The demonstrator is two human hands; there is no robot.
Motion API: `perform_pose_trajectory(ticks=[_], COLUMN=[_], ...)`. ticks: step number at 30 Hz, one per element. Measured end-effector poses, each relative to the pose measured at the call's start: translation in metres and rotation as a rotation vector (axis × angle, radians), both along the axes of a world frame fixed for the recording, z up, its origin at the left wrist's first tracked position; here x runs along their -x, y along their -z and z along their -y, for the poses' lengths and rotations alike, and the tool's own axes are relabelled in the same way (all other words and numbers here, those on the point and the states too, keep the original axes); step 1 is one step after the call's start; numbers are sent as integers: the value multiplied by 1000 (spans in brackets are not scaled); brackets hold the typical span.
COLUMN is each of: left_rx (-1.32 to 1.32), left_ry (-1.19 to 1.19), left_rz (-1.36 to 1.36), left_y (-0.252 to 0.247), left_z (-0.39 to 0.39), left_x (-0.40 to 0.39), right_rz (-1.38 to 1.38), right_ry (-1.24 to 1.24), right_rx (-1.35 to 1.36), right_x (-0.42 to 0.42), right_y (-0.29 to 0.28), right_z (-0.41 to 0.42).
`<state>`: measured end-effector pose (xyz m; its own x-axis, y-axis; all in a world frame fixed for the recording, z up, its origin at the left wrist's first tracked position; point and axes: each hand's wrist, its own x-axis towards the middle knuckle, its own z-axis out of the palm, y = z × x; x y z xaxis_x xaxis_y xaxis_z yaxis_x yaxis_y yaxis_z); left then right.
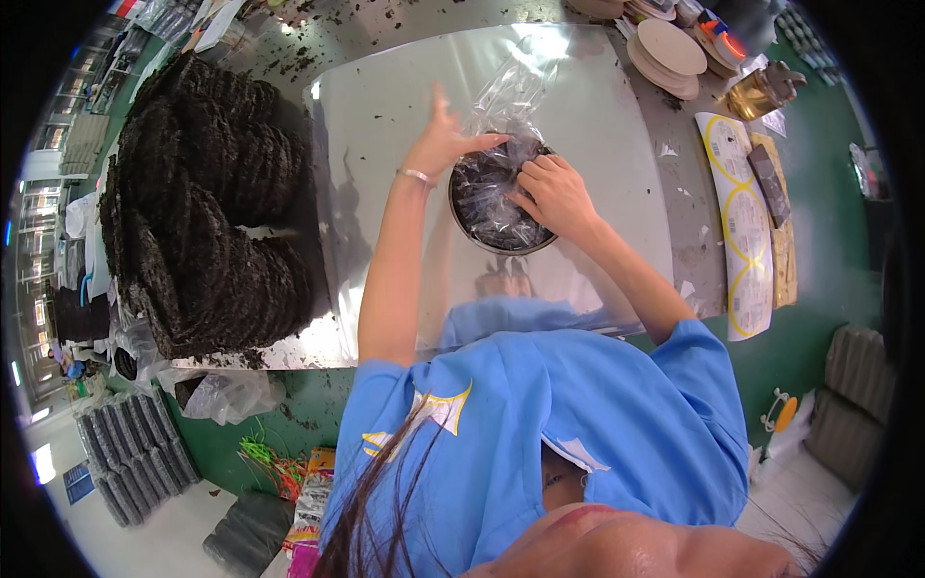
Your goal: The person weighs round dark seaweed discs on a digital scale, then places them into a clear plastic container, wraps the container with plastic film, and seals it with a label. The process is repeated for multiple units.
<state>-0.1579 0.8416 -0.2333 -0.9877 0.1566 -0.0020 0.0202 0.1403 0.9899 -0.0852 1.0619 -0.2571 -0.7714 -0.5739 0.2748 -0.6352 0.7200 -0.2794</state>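
A round mould [504, 252] with a thin metal rim stands on a shiny metal sheet [405, 289]. Inside it lies dark dried seaweed [477, 180] within a clear plastic bag [509, 94], whose loose end spreads over the far rim. My left hand [452, 137] is at the left far edge of the mould, fingers spread and blurred, its thumb reaching over the bag. My right hand [556, 189] is at the mould's right side, fingers curled and thumb tucked in, gripping the bag's film. The seaweed beneath my fingers is hidden.
Tall stacks of dark dried seaweed sheets [202, 209] stand left of the metal sheet. At right lie round cardboard discs [672, 47], a lidded jar of amber liquid [759, 90], a strip of printed round labels [741, 224] and a dark block [767, 184].
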Motion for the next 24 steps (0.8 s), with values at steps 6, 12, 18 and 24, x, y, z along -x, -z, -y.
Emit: perform_pose_trajectory(ticks=[6, 12, 18, 24], left_rx=[338, 732, 245, 295], left_ry=[387, 215, -54, -129], left_rz=[-492, -821, -387, -421], left_y=[23, 22, 39, 55], left_z=[-24, -28, -55, -66], left_x=[-21, -68, -95, -89], right_rz=[7, -91, 169, 217], right_ry=[230, -128, 203, 229], right_rx=[574, 214, -137, 209], right_x=[-13, -2, 11, 20], right_y=[0, 5, 12, 24], right_z=[1, -15, 24, 15])
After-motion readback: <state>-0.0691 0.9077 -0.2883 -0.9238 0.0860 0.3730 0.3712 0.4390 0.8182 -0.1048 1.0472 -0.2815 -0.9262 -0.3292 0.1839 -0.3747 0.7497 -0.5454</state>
